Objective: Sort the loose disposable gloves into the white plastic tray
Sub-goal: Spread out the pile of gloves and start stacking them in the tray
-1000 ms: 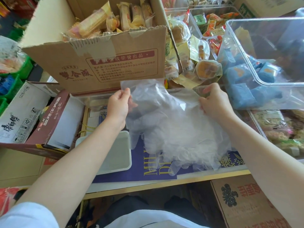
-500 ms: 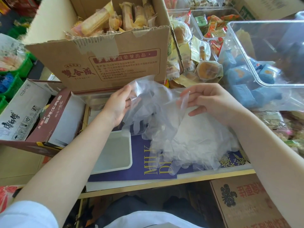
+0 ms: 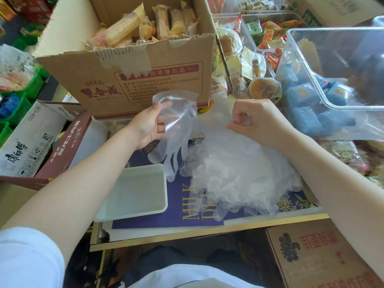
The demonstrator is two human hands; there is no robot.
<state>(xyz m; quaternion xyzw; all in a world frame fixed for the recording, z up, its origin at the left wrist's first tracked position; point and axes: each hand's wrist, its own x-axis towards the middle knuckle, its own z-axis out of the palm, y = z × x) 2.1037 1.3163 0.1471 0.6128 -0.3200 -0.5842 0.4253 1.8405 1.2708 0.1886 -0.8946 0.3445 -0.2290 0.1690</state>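
Left hand (image 3: 148,126) grips one clear glove (image 3: 176,129) by its cuff, fingers dangling above the white plastic tray (image 3: 135,192). Right hand (image 3: 255,121), curled, pinches film atop the glove pile (image 3: 239,173) just right of the tray.
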